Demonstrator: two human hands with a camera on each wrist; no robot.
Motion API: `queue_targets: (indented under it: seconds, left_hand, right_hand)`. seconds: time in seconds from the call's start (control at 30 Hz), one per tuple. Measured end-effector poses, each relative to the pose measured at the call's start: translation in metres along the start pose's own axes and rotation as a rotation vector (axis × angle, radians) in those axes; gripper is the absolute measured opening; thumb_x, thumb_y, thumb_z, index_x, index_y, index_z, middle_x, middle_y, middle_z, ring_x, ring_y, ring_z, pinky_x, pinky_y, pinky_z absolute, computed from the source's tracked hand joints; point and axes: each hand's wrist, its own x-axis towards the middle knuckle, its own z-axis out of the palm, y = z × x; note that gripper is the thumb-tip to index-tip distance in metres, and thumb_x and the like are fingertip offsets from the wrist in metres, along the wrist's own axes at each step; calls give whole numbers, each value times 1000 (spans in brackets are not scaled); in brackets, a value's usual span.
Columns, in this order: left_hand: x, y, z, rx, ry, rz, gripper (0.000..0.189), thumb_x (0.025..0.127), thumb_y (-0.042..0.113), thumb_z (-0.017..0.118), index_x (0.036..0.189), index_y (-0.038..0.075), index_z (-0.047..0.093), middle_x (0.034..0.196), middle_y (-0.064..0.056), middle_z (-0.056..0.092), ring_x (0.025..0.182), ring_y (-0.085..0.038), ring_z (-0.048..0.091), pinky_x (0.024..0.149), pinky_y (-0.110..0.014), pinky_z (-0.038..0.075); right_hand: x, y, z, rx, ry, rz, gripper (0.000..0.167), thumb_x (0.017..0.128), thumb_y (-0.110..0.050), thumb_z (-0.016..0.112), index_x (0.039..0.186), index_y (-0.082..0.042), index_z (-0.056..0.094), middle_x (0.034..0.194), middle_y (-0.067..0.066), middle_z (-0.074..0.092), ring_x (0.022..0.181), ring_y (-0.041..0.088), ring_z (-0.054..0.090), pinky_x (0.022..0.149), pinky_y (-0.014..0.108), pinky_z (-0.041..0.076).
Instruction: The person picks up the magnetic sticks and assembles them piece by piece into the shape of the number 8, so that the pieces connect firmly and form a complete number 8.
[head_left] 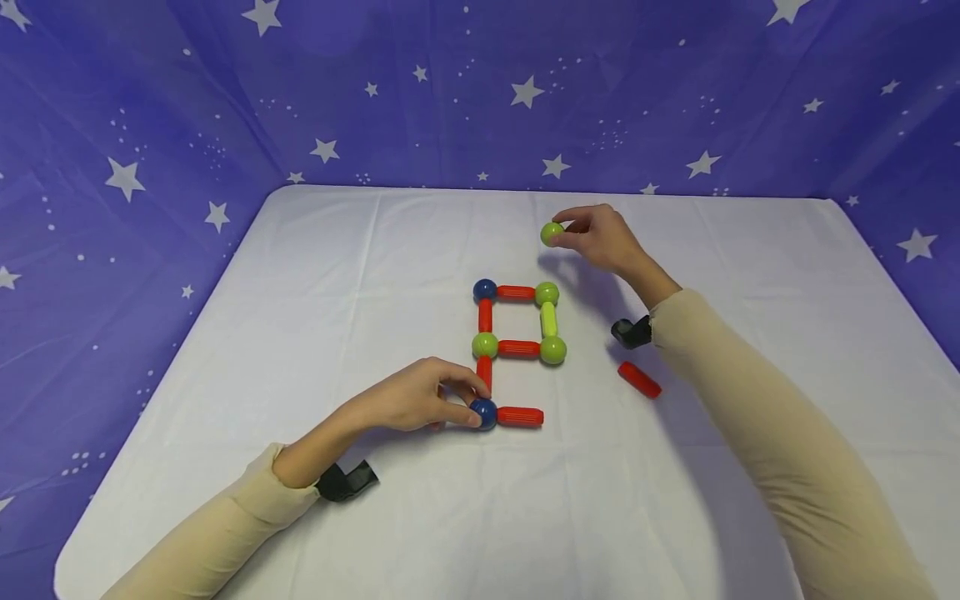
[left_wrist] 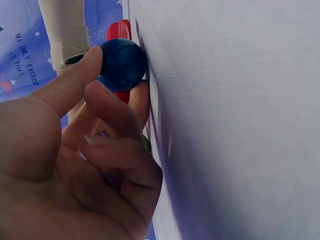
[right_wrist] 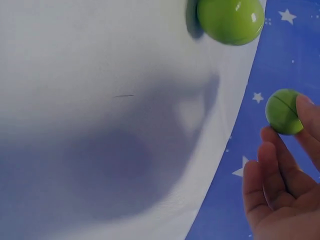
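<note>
On the white table lies a figure of balls and rods: a closed four-sided loop with a red rod (head_left: 484, 372) running down to a blue ball (head_left: 486, 415). From that ball another red rod (head_left: 521, 417) points right with a free end. My left hand (head_left: 423, 396) pinches the blue ball between thumb and fingers; the left wrist view shows the blue ball (left_wrist: 122, 65) at the fingertips. Above the table, beyond the loop's far side, my right hand (head_left: 600, 237) pinches a green ball (head_left: 552, 233). The right wrist view shows this green ball (right_wrist: 284, 112) between thumb and fingers.
A loose red rod (head_left: 639, 380) lies right of the figure, near the right sleeve. The loop has green balls (head_left: 553, 350), a blue corner ball (head_left: 485, 290) and a light green rod (head_left: 549, 320). Starry purple cloth (head_left: 450, 100) hangs behind the table.
</note>
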Motion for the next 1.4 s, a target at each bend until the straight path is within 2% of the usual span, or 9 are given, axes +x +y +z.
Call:
queue_targets:
  seconds: [0.1, 0.23, 0.43, 0.6, 0.8, 0.97, 1.2, 1.4]
  left_hand:
    - [0, 1, 0, -1, -1, -5, 29, 87, 18, 77, 114, 13, 69, 98, 2, 68, 60, -17, 57, 54, -29, 48]
    - [0, 1, 0, -1, -3, -5, 28, 87, 18, 77, 114, 13, 70, 98, 3, 69, 63, -17, 58, 54, -29, 49]
    - [2, 3, -1, 7, -2, -3, 28, 87, 18, 77, 113, 13, 70, 97, 3, 69, 60, -17, 57, 54, -29, 48]
    - [2, 3, -1, 12, -4, -7, 28, 87, 17, 78, 113, 13, 70, 97, 3, 69, 58, -16, 57, 53, -28, 48]
    - [4, 2, 0, 14, -6, -7, 28, 87, 17, 78, 114, 14, 70, 97, 3, 69, 59, -16, 57, 53, -29, 48]
    - [3, 2, 0, 14, 0, -2, 28, 87, 17, 78, 113, 13, 70, 96, 3, 69, 61, -15, 57, 54, -29, 49]
    - [2, 1, 0, 0, -2, -10, 28, 87, 17, 78, 114, 13, 70, 97, 2, 69, 64, -16, 58, 55, -29, 49]
    - [2, 1, 0, -7, 0, -10, 29, 87, 17, 78, 114, 13, 70, 98, 2, 69, 65, -17, 59, 55, -29, 49]
  right_hand:
    - [-5, -4, 0, -6, -36, -38, 39, 93, -24, 70, 128, -7, 66, 109, 18, 68, 100, 29, 59, 80, 41, 45]
    - [-15, -9, 0, -7, -33, -107, 37, 93, -23, 70, 125, -6, 67, 106, 16, 69, 94, 28, 60, 76, 39, 45]
    - [-42, -18, 3, -8, -2, -193, 35, 92, -18, 72, 124, -5, 68, 103, 13, 68, 85, 25, 56, 70, 37, 43]
    - [-65, -20, 7, 14, -10, -247, 32, 92, -16, 72, 122, -5, 69, 100, 10, 69, 82, 22, 59, 71, 37, 46]
    - [-92, -17, 9, 35, -42, -283, 30, 91, -18, 73, 119, -7, 71, 98, 5, 70, 84, 19, 61, 76, 38, 48]
    - [-109, -11, 11, 50, -96, -278, 30, 91, -19, 73, 119, -8, 72, 101, 3, 71, 86, 17, 61, 78, 41, 48]
    - [-131, -10, 17, 39, -149, -309, 31, 90, -20, 75, 119, -10, 72, 103, -2, 71, 85, 12, 60, 74, 38, 47]
    - [-147, -12, 27, 78, -210, -335, 32, 84, -13, 79, 116, -9, 73, 100, -6, 71, 82, 11, 61, 74, 35, 50]
